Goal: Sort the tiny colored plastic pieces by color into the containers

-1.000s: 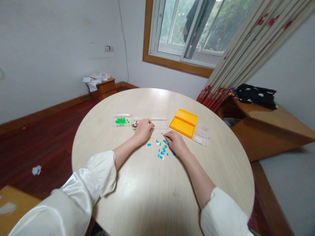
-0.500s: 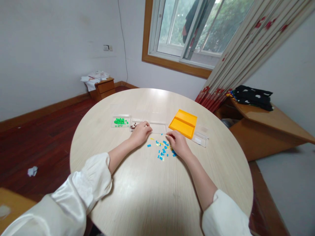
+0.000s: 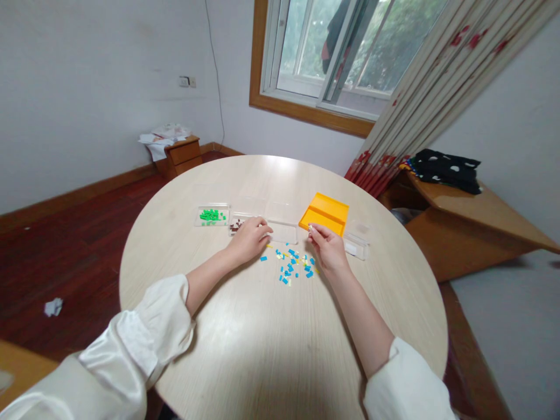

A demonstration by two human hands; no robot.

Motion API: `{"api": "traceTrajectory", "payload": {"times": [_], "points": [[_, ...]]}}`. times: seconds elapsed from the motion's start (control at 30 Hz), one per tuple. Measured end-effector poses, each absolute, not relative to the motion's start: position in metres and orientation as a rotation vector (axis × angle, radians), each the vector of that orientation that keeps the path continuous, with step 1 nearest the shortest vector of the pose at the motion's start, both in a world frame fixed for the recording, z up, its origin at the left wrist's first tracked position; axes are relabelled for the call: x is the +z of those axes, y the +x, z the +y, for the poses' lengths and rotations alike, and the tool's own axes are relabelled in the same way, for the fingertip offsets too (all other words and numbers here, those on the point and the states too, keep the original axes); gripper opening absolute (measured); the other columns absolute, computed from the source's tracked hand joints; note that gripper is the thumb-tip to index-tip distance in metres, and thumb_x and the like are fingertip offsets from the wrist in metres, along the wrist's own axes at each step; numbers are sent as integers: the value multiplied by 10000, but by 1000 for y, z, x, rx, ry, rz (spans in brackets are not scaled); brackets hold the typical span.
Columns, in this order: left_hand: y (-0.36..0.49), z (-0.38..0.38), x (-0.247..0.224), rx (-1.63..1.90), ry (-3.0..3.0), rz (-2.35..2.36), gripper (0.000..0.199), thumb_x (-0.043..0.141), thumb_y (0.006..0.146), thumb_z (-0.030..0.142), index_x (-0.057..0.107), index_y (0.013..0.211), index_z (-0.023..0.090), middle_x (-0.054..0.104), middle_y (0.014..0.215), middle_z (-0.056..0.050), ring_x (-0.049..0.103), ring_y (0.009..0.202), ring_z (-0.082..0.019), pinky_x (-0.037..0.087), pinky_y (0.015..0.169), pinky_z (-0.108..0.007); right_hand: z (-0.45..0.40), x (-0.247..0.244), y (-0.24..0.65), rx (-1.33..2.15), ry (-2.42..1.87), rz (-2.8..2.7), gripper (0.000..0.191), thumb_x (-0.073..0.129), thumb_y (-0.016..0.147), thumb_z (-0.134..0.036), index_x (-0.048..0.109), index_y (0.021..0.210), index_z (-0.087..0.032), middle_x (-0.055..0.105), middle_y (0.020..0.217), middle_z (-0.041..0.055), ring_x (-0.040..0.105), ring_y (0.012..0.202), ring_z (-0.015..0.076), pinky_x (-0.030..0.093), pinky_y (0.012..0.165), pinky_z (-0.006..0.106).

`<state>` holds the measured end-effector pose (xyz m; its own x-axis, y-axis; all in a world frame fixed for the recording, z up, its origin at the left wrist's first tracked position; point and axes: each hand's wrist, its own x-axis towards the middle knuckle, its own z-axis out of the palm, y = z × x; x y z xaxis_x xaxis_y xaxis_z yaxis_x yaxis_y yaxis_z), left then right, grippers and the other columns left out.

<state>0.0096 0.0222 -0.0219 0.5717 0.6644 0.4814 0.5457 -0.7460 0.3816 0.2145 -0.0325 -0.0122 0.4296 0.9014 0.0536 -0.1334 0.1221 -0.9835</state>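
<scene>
My left hand (image 3: 250,239) has its fingers curled at the left edge of a clear plastic box (image 3: 284,240), seemingly gripping it. Between thumb and fingertips, my right hand (image 3: 329,249) pinches a small whitish piece (image 3: 310,228), raised just in front of the yellow-orange tray (image 3: 321,221). Small blue pieces (image 3: 286,273), mixed with yellow and pale ones, lie scattered on the table between the hands. Partly behind my left hand is a clear box of dark brown pieces (image 3: 236,224). Left of that, another clear box holds green pieces (image 3: 212,216).
The round, pale wooden table (image 3: 262,338) carries everything. A small clear box (image 3: 356,248) sits right of my right hand. Beyond the table are a wooden cabinet (image 3: 459,224) with black cloth on it, a curtain (image 3: 402,105) and a low drawer unit (image 3: 182,154).
My right hand has lifted from the scattered pieces and moved slightly right, toward the yellow-orange tray, with the whitish piece. My left hand stays by the clear box, which has shifted slightly nearer.
</scene>
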Motion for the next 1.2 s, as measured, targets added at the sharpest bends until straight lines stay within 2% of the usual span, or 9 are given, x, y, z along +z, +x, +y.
{"api": "traceTrajectory", "payload": {"times": [0.1,0.27,0.7,0.83,0.97,1.03,1.2], "points": [[11,20,-21,923,2610,995,132,548,811,153,660,879,166,594,928,-88,548,890,-203,441,813,-364,-34,-9,217,1035,-1086,-669,277,799,523,-262,664,744,-164,609,689,-23,520,573,59,480,560,190],[10,22,-19,884,2622,992,110,552,811,157,661,822,164,607,881,-84,552,860,-203,436,788,-353,-34,-7,222,1094,-1021,-639,215,783,574,-177,648,740,-157,580,658,-28,525,577,54,483,539,160],[9,13,-12,858,2629,996,153,522,845,202,665,837,149,621,854,-84,556,840,-201,430,784,-338,-34,-6,231,1109,-981,-623,202,777,572,-195,627,701,-154,561,666,-22,514,590,60,458,525,164],[7,13,-12,887,2606,989,142,524,839,188,660,834,148,624,851,-82,557,842,-201,430,789,-345,-38,5,251,848,-1095,-677,227,761,561,-263,648,722,-152,593,690,-5,516,602,81,459,568,212],[6,12,-10,908,2594,1000,147,519,843,189,659,841,144,627,850,-81,557,838,-201,429,790,-345,-51,13,286,248,-1495,-928,233,651,658,-342,670,775,-141,602,641,14,523,595,138,452,598,292],[5,12,-9,899,2597,1007,150,521,844,195,661,848,141,626,855,-82,559,847,-202,428,795,-346,-58,12,301,8,-1670,-1055,233,577,702,-342,672,758,-136,636,688,54,544,628,171,452,643,332],[4,9,-5,857,2586,1028,157,517,846,194,667,847,146,625,863,-80,562,855,-198,426,805,-344,-64,1,322,-207,-1893,-1297,240,480,732,-293,660,692,-139,657,747,123,564,715,226,430,733,381]]}}
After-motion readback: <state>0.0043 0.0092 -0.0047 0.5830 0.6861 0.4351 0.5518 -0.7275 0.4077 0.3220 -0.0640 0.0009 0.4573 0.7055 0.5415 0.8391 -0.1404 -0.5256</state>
